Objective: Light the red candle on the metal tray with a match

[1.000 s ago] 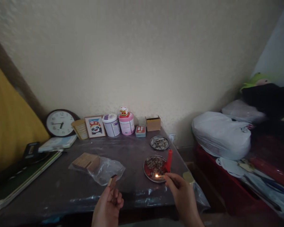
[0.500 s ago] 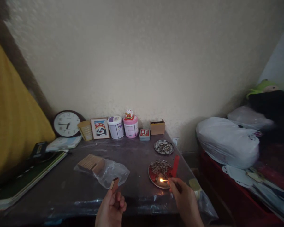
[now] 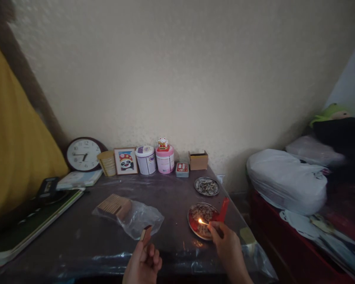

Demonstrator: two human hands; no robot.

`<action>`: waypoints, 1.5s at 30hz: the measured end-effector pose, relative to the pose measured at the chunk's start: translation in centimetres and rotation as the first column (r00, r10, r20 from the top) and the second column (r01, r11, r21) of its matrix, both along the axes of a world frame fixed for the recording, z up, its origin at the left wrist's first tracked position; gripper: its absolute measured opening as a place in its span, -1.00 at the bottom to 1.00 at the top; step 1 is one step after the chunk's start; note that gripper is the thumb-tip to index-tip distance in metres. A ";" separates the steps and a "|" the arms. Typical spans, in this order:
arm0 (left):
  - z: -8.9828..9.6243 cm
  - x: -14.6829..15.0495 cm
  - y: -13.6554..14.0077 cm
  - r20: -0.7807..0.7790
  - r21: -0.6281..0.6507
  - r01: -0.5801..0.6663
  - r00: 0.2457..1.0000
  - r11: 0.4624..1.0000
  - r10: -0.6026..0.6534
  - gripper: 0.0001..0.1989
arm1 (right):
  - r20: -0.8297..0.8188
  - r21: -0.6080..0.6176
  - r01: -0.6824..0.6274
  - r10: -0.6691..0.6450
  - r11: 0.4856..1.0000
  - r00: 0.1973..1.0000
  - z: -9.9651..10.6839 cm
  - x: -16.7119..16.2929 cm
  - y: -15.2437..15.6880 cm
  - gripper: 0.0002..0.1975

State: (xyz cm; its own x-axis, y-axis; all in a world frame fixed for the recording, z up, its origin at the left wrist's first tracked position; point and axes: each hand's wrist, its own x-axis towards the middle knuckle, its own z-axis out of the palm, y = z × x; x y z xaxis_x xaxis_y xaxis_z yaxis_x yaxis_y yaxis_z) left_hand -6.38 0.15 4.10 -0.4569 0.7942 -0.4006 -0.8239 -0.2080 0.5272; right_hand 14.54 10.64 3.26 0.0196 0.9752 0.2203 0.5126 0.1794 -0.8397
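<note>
Between finger and thumb of my right hand (image 3: 227, 245) is a burning match (image 3: 203, 222), its flame pointing left. It is over a round metal plate (image 3: 192, 227) coated with red wax and dark debris. On that plate's right side a red candle (image 3: 224, 209) stands tilted slightly right, with no flame on its wick. My left hand (image 3: 144, 262) pinches a small matchbox (image 3: 146, 233) upright at the front of the table. Behind it lies a clear plastic bag (image 3: 148, 217) with a stack of brown matchboxes (image 3: 115, 206) partly inside.
Farther back sits a second plate (image 3: 206, 193) of burnt matchsticks. Along the wall are a clock (image 3: 84, 154), a cup (image 3: 107, 163), a panda picture (image 3: 126, 161), two canisters (image 3: 147, 161), a small tin (image 3: 182, 170) and a cardboard box (image 3: 198, 161). White bags (image 3: 286, 179) lie right.
The match flame now points more to the left and up. Both hands sit a little lower and farther right in view, as the whole scene has shifted slightly.
</note>
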 end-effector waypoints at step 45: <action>0.7 0.3 -0.2 0.045 0.041 0.000 0.999 0.999 -0.002 -0.74 | 0.313 -0.012 -0.043 0.045 0.999 0.949 -0.1 -1.9 -0.3 -0.72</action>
